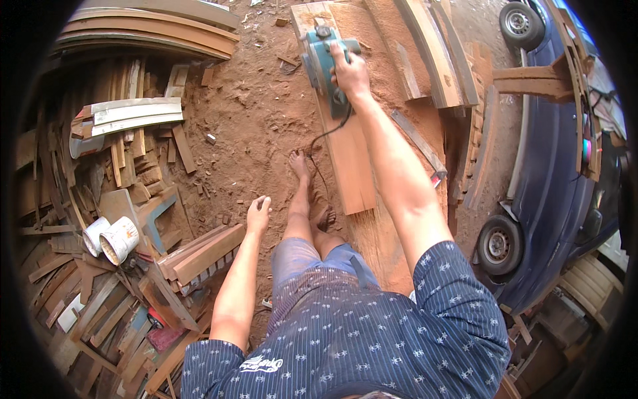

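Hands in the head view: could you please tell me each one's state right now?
Left hand: partly open, loosely curled, holding nothing visible.
Right hand: closed, holding the teal power planer from above.

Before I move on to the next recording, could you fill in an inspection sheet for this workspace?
Surface: wide, light-brown wooden slab, with reddish-brown sawdust about it.
Tool and workpiece: teal power planer on a long, reddish-brown wooden plank.
Clutter: jumbled brown wood offcuts and two white plastic buckets on the left.
Hands: right hand grips the planer; left hand hangs in the air, fingers loosely curled, nothing seen in it.
Cables: thin black cord runs from the planer past the bare feet; its far end cannot be made out.
Surroundings: dark blue vehicle on the right; bare brown earth underfoot.
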